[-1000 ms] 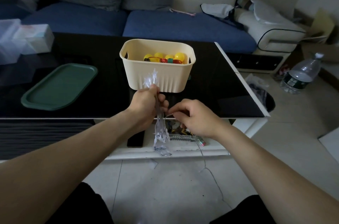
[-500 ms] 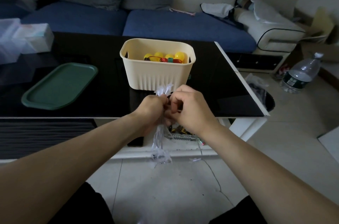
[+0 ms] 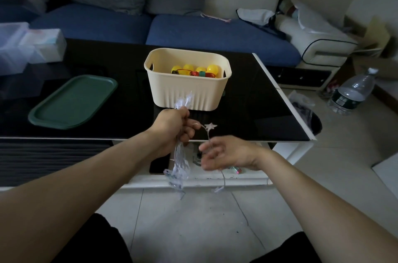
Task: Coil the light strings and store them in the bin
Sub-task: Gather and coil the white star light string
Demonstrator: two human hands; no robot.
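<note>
A cream bin [image 3: 195, 95] stands on the black glass table [image 3: 254, 107] and holds a coiled string of yellow ball lights [image 3: 195, 69] with red wire. Just in front of the bin, my left hand [image 3: 172, 128] is closed around a gathered bundle of the clear star light string [image 3: 179, 168], whose loops stick out above and below the fist. From that fist a thin wire with one white star [image 3: 210, 126] arcs down into my right hand [image 3: 228, 152]. The wire runs loosely through its fingers and trails on to the floor.
A green tray [image 3: 73, 102] lies on the table's left part, with clear and white boxes [image 3: 32, 47] behind it. A blue sofa [image 3: 215, 32] stands beyond the table. On the floor at the right is a water bottle [image 3: 353, 92]. Small clutter sits on the table's lower shelf [image 3: 237, 176].
My right hand has moved down and to the right, away from my left fist, and a stretch of wire with one star now spans between them. My left hand keeps its bundle.
</note>
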